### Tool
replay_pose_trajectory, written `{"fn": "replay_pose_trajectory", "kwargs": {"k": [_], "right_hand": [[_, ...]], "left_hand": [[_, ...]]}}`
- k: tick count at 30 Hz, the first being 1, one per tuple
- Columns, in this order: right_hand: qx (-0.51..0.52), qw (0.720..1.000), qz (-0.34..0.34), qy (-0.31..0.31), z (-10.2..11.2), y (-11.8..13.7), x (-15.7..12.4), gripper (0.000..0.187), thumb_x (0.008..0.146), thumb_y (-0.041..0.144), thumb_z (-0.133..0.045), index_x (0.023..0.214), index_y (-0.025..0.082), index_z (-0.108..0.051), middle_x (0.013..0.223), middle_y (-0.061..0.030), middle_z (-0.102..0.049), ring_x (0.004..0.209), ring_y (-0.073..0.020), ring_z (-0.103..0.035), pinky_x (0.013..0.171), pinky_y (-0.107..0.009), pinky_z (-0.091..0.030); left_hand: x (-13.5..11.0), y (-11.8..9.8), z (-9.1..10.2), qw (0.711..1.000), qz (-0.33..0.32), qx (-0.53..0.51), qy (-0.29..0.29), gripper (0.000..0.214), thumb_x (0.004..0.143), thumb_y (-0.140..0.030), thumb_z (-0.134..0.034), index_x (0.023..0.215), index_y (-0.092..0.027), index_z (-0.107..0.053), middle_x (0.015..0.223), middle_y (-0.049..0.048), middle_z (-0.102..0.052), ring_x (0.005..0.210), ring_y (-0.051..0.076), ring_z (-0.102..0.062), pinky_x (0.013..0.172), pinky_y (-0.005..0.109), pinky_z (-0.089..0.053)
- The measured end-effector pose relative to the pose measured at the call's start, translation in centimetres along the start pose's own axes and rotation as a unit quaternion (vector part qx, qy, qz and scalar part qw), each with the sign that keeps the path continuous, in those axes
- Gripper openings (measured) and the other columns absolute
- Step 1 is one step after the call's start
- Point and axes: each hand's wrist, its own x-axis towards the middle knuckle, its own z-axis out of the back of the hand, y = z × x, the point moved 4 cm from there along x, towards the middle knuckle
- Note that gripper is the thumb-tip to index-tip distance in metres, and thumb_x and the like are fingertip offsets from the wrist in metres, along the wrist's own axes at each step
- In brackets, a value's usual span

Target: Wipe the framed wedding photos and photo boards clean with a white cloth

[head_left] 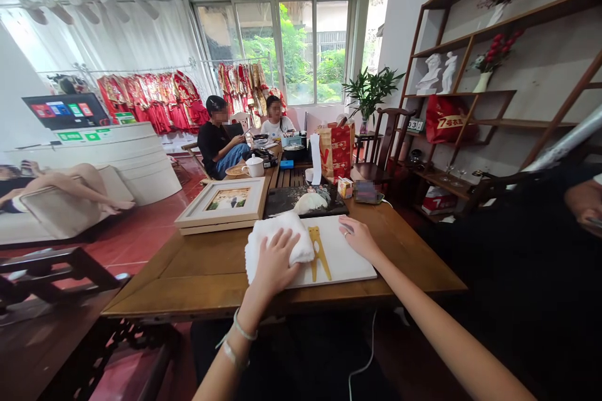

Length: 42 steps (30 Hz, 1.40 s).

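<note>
On the wooden table lies a flat white board (364, 266). My left hand (277, 260) rests with spread fingers on a folded white towel (297, 235), which covers the board's left part. A flat yellow tool with two splayed legs (315, 254) lies on the board between my hands. At the board's far right corner, my right hand (361, 238) is closed on a small grey object (347, 228); its kind is hard to make out. A white rounded piece (310, 203) sits on a dark patterned tray (277, 199) just beyond the board.
A framed picture (226, 203) lies at the table's left. Beyond are a white teapot (254, 166), a paper bag (339, 153), a small box (345, 187) and a phone-like device (367, 192). Two people sit at the far end; another person stands close on the right.
</note>
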Motion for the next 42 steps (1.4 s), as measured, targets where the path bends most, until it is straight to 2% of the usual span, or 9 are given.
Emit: {"fn": "replay_pose_trajectory", "kwargs": {"k": [6,11,16,23,26,31,36,42], "right_hand": [[0.002,1.000,0.005,-0.003,0.0,0.0,0.0,0.033,0.076,0.018,-0.052,0.103,0.015,-0.071,0.116,-0.0120,-0.067,0.115,-0.0241,-0.059,0.103,-0.041,-0.042],[0.016,1.000,0.006,-0.007,0.0,-0.1,-0.1,0.032,0.076,0.018,-0.053,0.102,0.016,-0.071,0.115,-0.0114,-0.068,0.115,-0.0241,-0.059,0.103,-0.041,-0.041],[0.014,1.000,0.003,-0.005,0.0,-0.2,-0.1,0.033,0.076,0.019,-0.053,0.103,0.017,-0.071,0.116,-0.0108,-0.067,0.116,-0.0237,-0.058,0.104,-0.041,-0.040],[0.001,1.000,0.011,0.009,-0.1,-0.1,-0.1,0.034,0.078,0.020,-0.052,0.106,0.013,-0.070,0.119,-0.0141,-0.065,0.118,-0.0244,-0.057,0.105,-0.041,-0.039],[-0.001,1.000,0.011,0.005,0.0,-0.1,-0.1,0.033,0.078,0.018,-0.052,0.105,0.016,-0.070,0.119,-0.0126,-0.065,0.117,-0.0240,-0.057,0.105,-0.042,-0.039],[-0.004,1.000,0.016,0.004,-0.1,-0.3,-0.1,0.032,0.078,0.018,-0.052,0.104,0.015,-0.070,0.118,-0.0134,-0.066,0.117,-0.0245,-0.058,0.105,-0.042,-0.039],[0.006,1.000,0.012,-0.006,0.0,-0.4,-0.1,0.031,0.077,0.019,-0.053,0.103,0.018,-0.071,0.117,-0.0115,-0.066,0.115,-0.0241,-0.059,0.105,-0.042,-0.040],[0.004,1.000,0.010,0.002,0.0,-0.2,-0.1,0.032,0.077,0.018,-0.053,0.103,0.015,-0.070,0.117,-0.0139,-0.066,0.116,-0.0246,-0.059,0.103,-0.042,-0.041]], "left_hand": [[-5.8,-1.5,0.5,1.000,0.020,-0.019,0.014,0.077,0.067,-0.017,-0.048,0.143,-0.028,-0.035,0.152,-0.0006,-0.026,0.142,0.025,-0.015,0.113,0.054,-0.011],[-7.2,-2.0,0.6,0.999,0.012,-0.025,0.028,0.082,0.064,-0.014,-0.048,0.143,-0.030,-0.033,0.152,-0.0022,-0.024,0.142,0.026,-0.015,0.114,0.053,-0.010],[-5.0,-1.4,1.0,0.999,0.002,-0.021,0.041,0.074,0.071,-0.020,-0.049,0.143,-0.029,-0.034,0.152,-0.0002,-0.027,0.141,0.026,-0.017,0.112,0.054,-0.015],[1.5,0.7,0.4,0.999,-0.034,0.004,0.023,0.062,0.080,-0.031,-0.049,0.141,-0.024,-0.037,0.150,0.0060,-0.032,0.139,0.028,-0.025,0.108,0.053,-0.022],[3.7,1.4,0.1,0.999,-0.034,0.010,0.003,0.059,0.082,-0.034,-0.049,0.140,-0.024,-0.039,0.149,0.0071,-0.034,0.138,0.028,-0.026,0.108,0.053,-0.023],[4.9,1.6,-0.1,1.000,-0.026,-0.001,-0.009,0.055,0.085,-0.036,-0.046,0.139,-0.026,-0.040,0.149,0.0060,-0.035,0.138,0.027,-0.026,0.109,0.052,-0.020],[2.8,1.1,0.1,0.999,-0.030,-0.013,0.005,0.058,0.081,-0.030,-0.046,0.139,-0.026,-0.040,0.150,0.0049,-0.033,0.140,0.025,-0.023,0.111,0.053,-0.017],[-4.0,-0.5,0.9,0.998,-0.044,-0.031,0.043,0.076,0.068,-0.020,-0.048,0.142,-0.030,-0.034,0.152,-0.0012,-0.026,0.142,0.024,-0.016,0.113,0.052,-0.012]]}}
